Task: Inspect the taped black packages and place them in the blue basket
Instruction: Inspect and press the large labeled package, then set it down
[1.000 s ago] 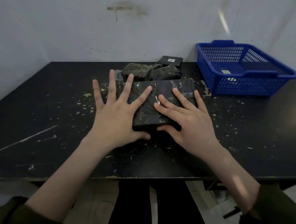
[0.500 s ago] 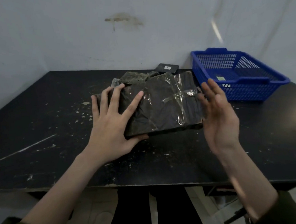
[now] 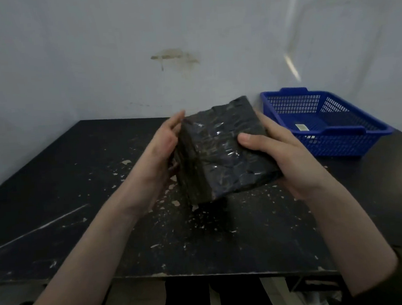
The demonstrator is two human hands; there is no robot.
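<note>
Fingers (image 3: 268, 126) of the right hand (image 3: 288, 155) curl round the right edge of a black rectangular package wrapped in crinkled clear tape (image 3: 219, 151). The thumb is pressed flat on its upper face and the rest are tucked beneath, so the package is pinched between them. On the other side the left hand (image 3: 161, 150) cups the package's left edge. Its thumb lies nearly straight up along that edge, and its other fingers pass behind the package, where how they lie cannot be told.

Between the two hands the package is held clear of the scuffed black worktop with pale flecks (image 3: 78, 184), tilted so that its taped face and one narrow side turn towards the camera. It casts a dark shadow on the worktop just below.

At the right rear of the worktop, close to the white wall (image 3: 93, 52), stands a blue plastic mesh basket (image 3: 361, 146), apart from the package, with a small pale label (image 3: 301, 126) on its floor. A brownish stain (image 3: 174, 56) marks the wall above.
</note>
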